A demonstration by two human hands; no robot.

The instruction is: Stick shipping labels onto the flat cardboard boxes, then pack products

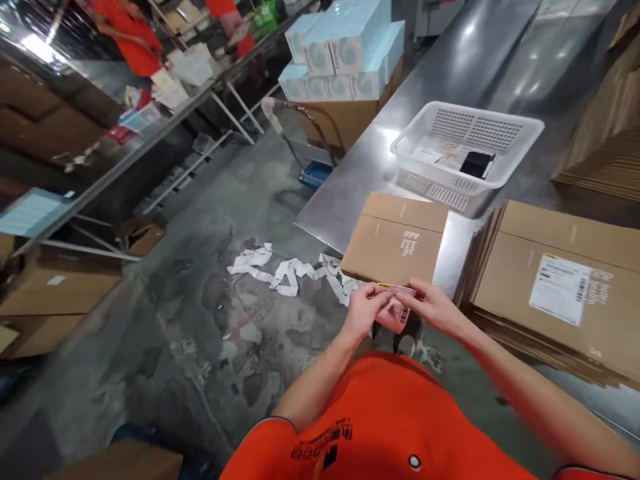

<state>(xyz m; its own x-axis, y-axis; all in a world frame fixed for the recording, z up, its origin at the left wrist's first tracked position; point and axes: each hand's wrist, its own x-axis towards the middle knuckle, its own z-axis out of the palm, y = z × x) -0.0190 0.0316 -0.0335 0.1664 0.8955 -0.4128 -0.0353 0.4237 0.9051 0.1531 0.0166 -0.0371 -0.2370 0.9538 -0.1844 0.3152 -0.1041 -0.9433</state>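
Both my hands hold a pinkish label (395, 315) with a barcode, low in front of my orange shirt. My left hand (364, 308) pinches its left side, and my right hand (434, 307) grips its upper right edge. Just beyond my fingers, a flat brown carton (390, 243) with printed lettering lies at the corner of the metal table (340, 193). To the right, a stack of flat cartons (510, 280) has a white shipping label (561, 288) on its top one.
A white basket (517, 150) with a dark item stands behind the carton. Blue-and-white boxes (345, 50) are piled beyond the table, near a trolley (315, 172). Crumpled white strips (287, 273) lie on the floor. A person in orange (133, 40) stands at the far left.
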